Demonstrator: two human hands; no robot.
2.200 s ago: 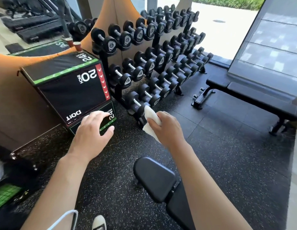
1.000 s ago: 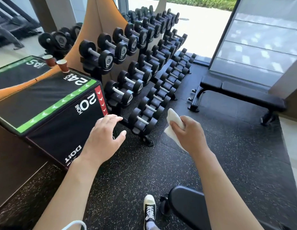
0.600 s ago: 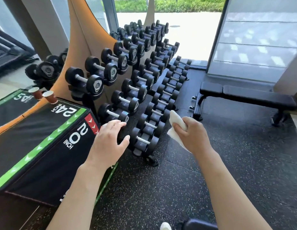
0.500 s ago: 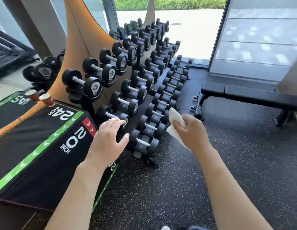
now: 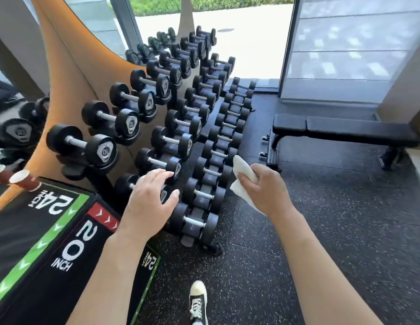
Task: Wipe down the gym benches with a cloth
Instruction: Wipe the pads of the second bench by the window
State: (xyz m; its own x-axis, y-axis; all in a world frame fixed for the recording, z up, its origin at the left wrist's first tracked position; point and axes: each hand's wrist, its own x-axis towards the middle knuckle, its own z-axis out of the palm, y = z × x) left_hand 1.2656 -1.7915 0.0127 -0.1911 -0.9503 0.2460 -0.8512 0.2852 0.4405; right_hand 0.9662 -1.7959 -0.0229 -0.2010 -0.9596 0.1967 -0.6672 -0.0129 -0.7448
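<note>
I am seeing the white cloth being gripped in the right hand, the fingers curling round its bunched middle so that one end is sticking up above the knuckles and the other is hanging below the wrist. The hand is hovering in the air, just right of the lowest tier of the dumbbell rack, touching nothing else. The flat black bench is standing well apart from the cloth, farther ahead and to the right, on the speckled black rubber floor, in front of a large frosted glass panel; its pad is lying level and nothing is resting on it.

The left hand is holding nothing: its fingers are lying straight and loosely spread, palm down, in front of the nearest dumbbells of the rack. I cannot tell whether the fingertips are touching a dumbbell or only floating above it.

To the left, a black plyo box with green stripes and the markings "20 INCH" and "24" is sitting beside the rack, tilted. A brown paper cup is standing at its far corner. A curved orange-brown wall is rising behind the rack. A black and white sneaker is showing at the bottom edge, planted on the floor.
</note>
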